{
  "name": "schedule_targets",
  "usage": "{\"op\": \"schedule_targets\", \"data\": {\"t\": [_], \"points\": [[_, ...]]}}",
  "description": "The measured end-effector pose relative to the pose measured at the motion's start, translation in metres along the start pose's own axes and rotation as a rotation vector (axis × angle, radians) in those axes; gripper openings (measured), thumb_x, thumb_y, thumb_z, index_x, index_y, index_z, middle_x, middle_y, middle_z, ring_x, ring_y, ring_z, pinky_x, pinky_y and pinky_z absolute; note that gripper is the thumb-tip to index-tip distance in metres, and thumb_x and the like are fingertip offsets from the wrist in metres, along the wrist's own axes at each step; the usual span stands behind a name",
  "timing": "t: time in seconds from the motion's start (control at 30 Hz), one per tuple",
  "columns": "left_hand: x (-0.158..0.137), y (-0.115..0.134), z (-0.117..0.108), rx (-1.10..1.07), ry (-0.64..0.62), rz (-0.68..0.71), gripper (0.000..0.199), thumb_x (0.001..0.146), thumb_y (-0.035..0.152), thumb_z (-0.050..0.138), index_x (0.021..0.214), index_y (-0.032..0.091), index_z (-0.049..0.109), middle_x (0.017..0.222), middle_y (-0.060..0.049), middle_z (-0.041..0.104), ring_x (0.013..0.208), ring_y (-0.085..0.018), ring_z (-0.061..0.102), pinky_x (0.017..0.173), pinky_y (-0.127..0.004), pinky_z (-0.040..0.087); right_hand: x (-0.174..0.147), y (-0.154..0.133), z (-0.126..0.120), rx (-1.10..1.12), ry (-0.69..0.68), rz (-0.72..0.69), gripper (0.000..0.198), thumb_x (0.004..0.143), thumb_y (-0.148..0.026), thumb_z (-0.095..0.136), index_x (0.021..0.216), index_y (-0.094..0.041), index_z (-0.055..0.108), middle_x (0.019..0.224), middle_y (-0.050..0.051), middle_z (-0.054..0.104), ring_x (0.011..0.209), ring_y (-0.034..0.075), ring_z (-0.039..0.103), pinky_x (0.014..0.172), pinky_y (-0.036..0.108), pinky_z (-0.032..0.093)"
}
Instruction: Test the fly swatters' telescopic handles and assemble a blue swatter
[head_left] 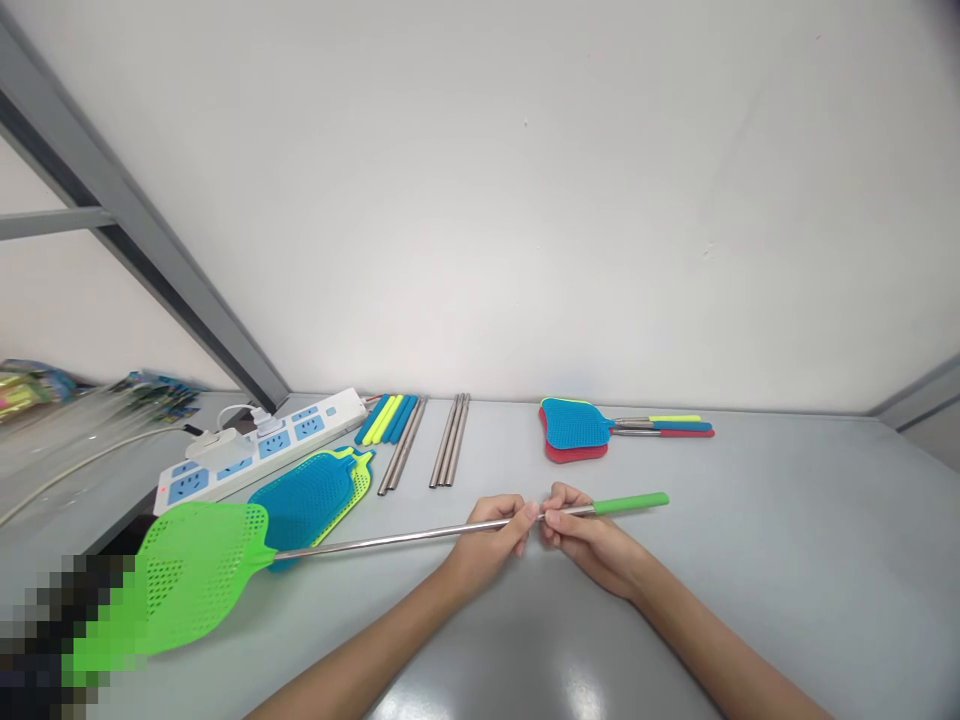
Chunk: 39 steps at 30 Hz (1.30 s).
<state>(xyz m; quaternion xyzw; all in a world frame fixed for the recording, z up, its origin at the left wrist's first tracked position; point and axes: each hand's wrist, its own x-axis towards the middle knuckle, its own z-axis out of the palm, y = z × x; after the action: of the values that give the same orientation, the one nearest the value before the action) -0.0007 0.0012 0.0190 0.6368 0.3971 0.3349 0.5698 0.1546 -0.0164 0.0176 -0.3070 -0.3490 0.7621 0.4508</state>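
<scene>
A green fly swatter with a long metal rod and a green grip stretches across the front of the table. Its perforated head lies to the left, partly over blue and yellow heads, and its lower corner is blurred out. My left hand is closed around the rod near its middle. Just to the right, my right hand pinches the rod beside the green grip. A small gap separates the two hands.
Blue and yellow swatter heads lie near a white power strip. Behind are blue and yellow grips and several metal rods. Assembled swatters rest by the wall. Plastic bags lie far left.
</scene>
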Motion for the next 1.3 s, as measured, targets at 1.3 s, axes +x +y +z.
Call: {"op": "schedule_targets", "data": {"t": [1.3], "points": [[-0.0021,0.0081,0.0014,-0.140,-0.184,-0.065,0.048,0.083,0.037,0.032,0.041,0.015,0.040,0.044,0.000,0.044,0.058,-0.013,0.050,0.062,-0.023,0.038,0.0030,0.0094,0.0050,-0.116,-0.079,0.023,0.032,0.076,-0.023,0.042,0.046,-0.017,0.037,0.044,-0.004,0.032,0.046,0.010,0.033,0.049,0.026,0.021]]}}
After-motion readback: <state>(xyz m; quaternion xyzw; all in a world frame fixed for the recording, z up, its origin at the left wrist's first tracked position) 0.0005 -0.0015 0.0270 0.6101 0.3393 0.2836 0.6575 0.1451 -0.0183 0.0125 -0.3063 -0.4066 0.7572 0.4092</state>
